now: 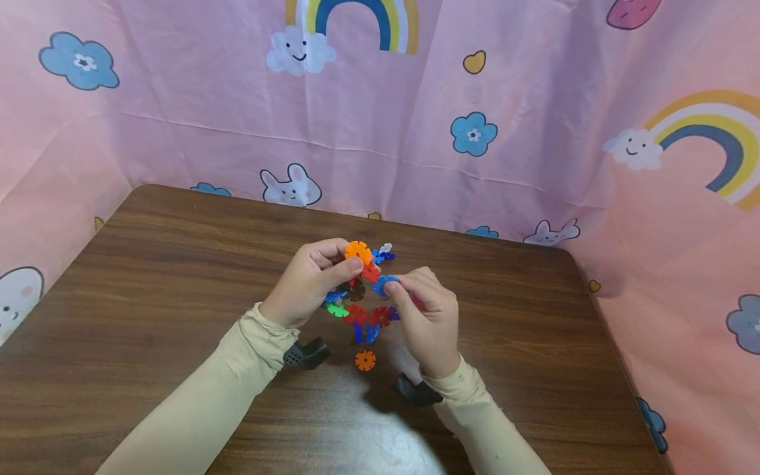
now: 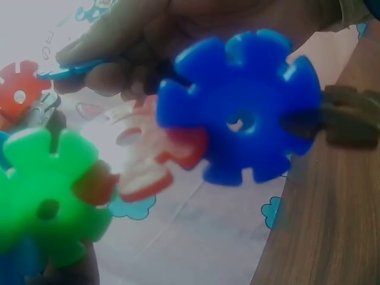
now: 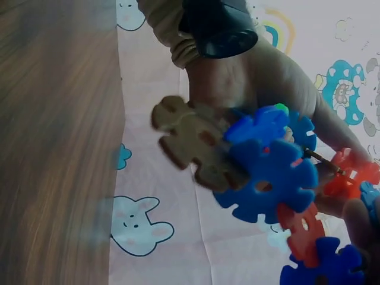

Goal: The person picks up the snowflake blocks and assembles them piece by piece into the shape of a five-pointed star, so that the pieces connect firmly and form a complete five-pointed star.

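Observation:
Flower-shaped notched plastic discs in red, blue, green, brown and orange form a joined construction, held above the table. My left hand point(image 1: 309, 280) grips its upper part, with the thumb by an orange disc point(image 1: 358, 253). Opposite it, my right hand point(image 1: 430, 320) pinches a light blue disc point(image 1: 384, 285) between thumb and finger, close to a red disc point(image 1: 371, 272). Whether those two discs touch, I cannot tell. A dark blue disc point(image 2: 243, 113) and a green disc point(image 2: 50, 199) appear large in the left wrist view. Brown discs point(image 3: 199, 142) stick out in the right wrist view.
The brown wooden table point(image 1: 148, 343) lies under both hands. Pink printed cloth point(image 1: 380, 132) hangs behind and beside it. An orange disc point(image 1: 365, 360) shows below the construction; whether it is joined, I cannot tell. Black wrist mounts point(image 1: 307, 354) sit under both wrists.

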Motion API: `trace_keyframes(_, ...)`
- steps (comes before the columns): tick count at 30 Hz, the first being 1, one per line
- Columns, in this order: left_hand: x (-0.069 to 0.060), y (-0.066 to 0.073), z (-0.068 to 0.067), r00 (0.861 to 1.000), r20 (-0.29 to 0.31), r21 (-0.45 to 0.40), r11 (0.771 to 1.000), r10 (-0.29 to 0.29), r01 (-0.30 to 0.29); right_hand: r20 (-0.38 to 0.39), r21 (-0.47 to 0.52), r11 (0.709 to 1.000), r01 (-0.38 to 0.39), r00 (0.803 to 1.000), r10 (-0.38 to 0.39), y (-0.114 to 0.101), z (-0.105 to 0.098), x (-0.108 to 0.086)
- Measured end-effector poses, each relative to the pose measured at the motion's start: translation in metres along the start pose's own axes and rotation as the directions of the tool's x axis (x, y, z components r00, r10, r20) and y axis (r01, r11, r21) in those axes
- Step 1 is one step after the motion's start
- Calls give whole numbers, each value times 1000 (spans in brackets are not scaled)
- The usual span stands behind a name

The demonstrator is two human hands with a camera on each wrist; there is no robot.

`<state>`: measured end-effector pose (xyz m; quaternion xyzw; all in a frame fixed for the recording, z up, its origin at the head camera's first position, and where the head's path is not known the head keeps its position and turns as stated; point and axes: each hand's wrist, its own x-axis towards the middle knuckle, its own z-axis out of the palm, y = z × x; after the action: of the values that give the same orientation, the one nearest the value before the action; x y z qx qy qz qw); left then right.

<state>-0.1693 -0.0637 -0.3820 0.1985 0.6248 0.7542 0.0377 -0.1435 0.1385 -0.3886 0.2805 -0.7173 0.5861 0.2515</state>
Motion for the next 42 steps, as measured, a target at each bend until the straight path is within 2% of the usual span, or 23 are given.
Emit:
trace_keyframes(7,1,4,1,1000,-11,8,1000,-23,23,12,-22,999,-43,999,43,-2,-2,2)
trace_keyframes(12,-1,7,4,998,-37,32,998,-48,49,-16,-49,999,-2,1000,1,0,-2,1)
trace_keyframes(17,-3,6,10,998,-68,45,999,-14,17,-67,-62,998,27,997,-31,-2,-1,-1)
trace_keyframes(23,-3,1,13,997,-74,17,1000,28,-27,-120,-63,996,62,990,-69,-5,5,-4)
trace_keyframes(28,-5,1,14,996,-79,46,998,52,-49,-157,-82,995,63,985,-75,-6,9,-6)
trace_keyframes(36,-5,-3,16,994,-83,59,996,69,-65,-178,-92,995,39,983,-55,-5,10,-8)
trace_keyframes(42,-4,-5,17,994,-80,54,996,79,-75,-178,-104,993,53,982,-70,-3,9,-8)
